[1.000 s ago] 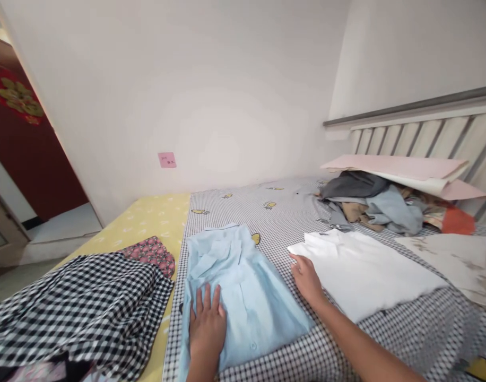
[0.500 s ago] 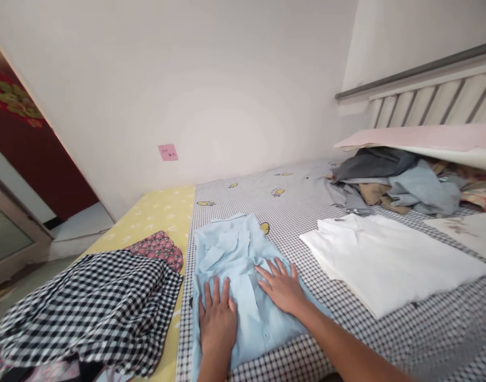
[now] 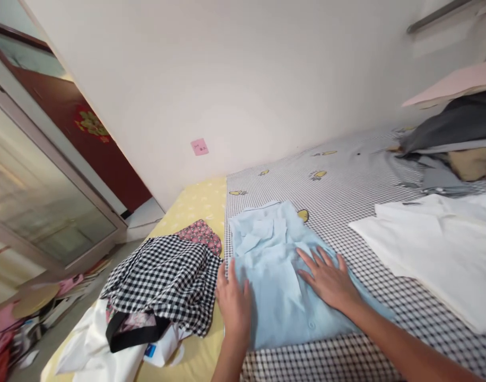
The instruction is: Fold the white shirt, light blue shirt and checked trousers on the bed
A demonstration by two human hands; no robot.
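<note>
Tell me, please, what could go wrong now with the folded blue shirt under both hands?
The left hand lies at the edge of the blue shirt, close to the checked garment; a sideways push might drag that pile in. The right hand presses flat near a crease, so sliding it could bunch the fold.

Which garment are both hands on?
The light blue shirt: left hand and right hand lie flat on it; the white shirt and checked garment flank it.
</note>
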